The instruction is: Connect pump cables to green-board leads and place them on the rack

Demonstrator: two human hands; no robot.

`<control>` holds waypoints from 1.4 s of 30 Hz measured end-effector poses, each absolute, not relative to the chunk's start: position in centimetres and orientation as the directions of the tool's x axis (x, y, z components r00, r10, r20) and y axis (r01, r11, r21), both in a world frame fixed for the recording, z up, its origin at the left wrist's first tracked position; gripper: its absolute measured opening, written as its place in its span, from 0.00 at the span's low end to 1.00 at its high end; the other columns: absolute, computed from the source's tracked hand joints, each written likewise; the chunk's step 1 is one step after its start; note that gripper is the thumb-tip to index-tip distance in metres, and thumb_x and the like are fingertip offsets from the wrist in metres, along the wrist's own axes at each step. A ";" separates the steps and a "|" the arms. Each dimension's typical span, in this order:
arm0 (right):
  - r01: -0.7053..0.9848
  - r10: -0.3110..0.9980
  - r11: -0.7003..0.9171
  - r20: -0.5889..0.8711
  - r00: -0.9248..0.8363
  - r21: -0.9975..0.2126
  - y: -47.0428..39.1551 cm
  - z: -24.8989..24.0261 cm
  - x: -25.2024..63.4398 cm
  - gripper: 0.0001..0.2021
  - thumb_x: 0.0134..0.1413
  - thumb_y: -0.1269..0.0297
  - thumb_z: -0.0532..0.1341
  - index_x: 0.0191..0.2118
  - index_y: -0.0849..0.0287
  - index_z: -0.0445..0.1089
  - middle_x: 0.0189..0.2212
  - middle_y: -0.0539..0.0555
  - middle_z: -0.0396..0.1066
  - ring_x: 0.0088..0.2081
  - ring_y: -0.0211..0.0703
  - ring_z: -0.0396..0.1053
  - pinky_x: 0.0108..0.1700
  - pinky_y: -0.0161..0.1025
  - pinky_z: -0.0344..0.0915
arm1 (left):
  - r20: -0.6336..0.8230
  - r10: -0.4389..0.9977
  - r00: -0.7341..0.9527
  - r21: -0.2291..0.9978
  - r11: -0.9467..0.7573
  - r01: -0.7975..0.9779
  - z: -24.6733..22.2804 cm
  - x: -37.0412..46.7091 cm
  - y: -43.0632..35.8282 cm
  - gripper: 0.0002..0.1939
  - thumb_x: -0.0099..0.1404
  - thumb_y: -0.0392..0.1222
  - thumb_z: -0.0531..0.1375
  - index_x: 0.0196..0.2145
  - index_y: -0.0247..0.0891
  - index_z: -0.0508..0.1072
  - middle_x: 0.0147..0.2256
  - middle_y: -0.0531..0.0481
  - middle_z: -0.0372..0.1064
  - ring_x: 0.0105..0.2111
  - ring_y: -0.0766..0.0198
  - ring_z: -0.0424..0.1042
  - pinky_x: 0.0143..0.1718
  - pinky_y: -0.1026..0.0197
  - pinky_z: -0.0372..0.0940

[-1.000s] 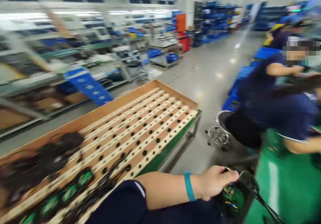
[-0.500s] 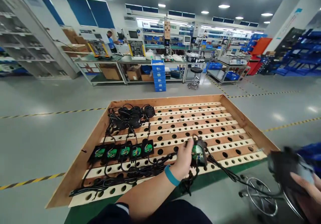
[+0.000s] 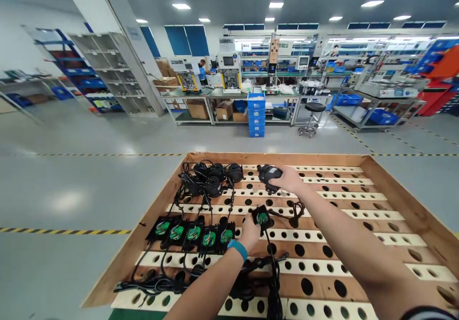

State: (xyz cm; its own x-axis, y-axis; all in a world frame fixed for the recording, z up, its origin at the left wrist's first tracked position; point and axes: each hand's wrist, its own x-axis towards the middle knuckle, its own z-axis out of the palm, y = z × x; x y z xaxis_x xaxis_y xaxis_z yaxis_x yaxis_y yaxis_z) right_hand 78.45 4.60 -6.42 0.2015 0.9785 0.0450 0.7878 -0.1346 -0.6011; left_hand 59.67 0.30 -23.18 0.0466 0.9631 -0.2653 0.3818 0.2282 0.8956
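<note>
My left hand, with a teal band at the wrist, grips a black box with a green circuit board by its left side, just right of a row of similar boxes. My right hand is closed on a black round motor-like unit with a pale label, held above the far slats. A looped black cable runs beside the box. Several black round units lie clustered at the far left. Bundled black cables lie along the near side.
A shallow wooden crate with perforated slats spreads below my hands. Beyond it stand a stack of blue bins, a black stool and benches with machines. A person is at the far benches.
My right hand has brought the round unit from the far right over the crate. My left hand has moved the circuit-board box left, towards the row. The view has turned left.
</note>
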 end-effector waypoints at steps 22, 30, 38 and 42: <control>0.987 0.968 0.161 -0.199 -0.153 0.023 16.2 -14.0 66.2 0.23 0.44 0.56 0.66 0.48 0.59 0.71 0.41 0.62 0.73 0.43 0.55 0.72 0.42 0.42 0.67 | 0.009 0.996 -0.088 0.711 0.056 0.701 -24.3 48.9 9.5 0.17 0.69 0.31 0.48 0.54 0.30 0.65 0.45 0.34 0.74 0.46 0.48 0.75 0.48 0.50 0.68; 0.979 0.953 0.195 -0.247 -0.174 0.065 17.9 -13.8 62.1 0.23 0.45 0.55 0.66 0.49 0.57 0.73 0.45 0.61 0.73 0.45 0.55 0.73 0.45 0.44 0.69 | 0.031 0.995 -0.098 0.603 0.059 0.796 -22.5 48.1 8.5 0.19 0.70 0.32 0.47 0.56 0.33 0.64 0.45 0.35 0.74 0.44 0.50 0.75 0.45 0.55 0.68; 0.988 0.932 0.121 -0.353 -0.080 0.096 18.4 -13.1 63.2 0.23 0.38 0.63 0.68 0.46 0.60 0.76 0.42 0.64 0.75 0.45 0.60 0.74 0.45 0.48 0.70 | -0.227 0.973 -0.040 0.637 0.179 0.750 -22.1 51.0 9.3 0.24 0.67 0.27 0.47 0.59 0.30 0.61 0.49 0.28 0.69 0.47 0.45 0.74 0.46 0.50 0.67; 0.992 0.950 0.115 -0.299 -0.093 0.056 18.2 -13.1 64.8 0.27 0.43 0.59 0.66 0.53 0.56 0.73 0.45 0.61 0.74 0.48 0.58 0.72 0.45 0.45 0.69 | -0.314 0.948 -0.057 0.732 0.280 0.621 -23.6 51.4 10.0 0.25 0.64 0.26 0.51 0.59 0.27 0.60 0.46 0.26 0.71 0.49 0.41 0.73 0.50 0.45 0.66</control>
